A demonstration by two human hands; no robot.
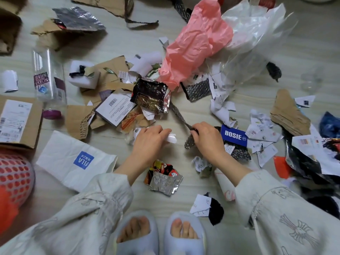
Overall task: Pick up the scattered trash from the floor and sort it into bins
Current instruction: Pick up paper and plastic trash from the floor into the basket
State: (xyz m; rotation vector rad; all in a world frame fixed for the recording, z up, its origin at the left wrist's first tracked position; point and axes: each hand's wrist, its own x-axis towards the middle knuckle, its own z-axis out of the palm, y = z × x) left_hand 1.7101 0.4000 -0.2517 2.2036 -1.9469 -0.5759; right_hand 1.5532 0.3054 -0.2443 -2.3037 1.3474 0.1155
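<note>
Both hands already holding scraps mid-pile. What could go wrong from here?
1. The right hand grips a long dark strip that runs under the black foil wrapper; pulling may drag the pile along.
2. The left hand pinches a small white scrap, which could slip out.
3. No bin is visible, so carrying mixed material risks mis-sorting.

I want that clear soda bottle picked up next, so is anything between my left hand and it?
Yes. Between the left hand and the soda bottle lies a pile of torn cardboard pieces and a barcoded white card. The hand also holds a white paper scrap. Nothing rests on the bottle itself.
</note>
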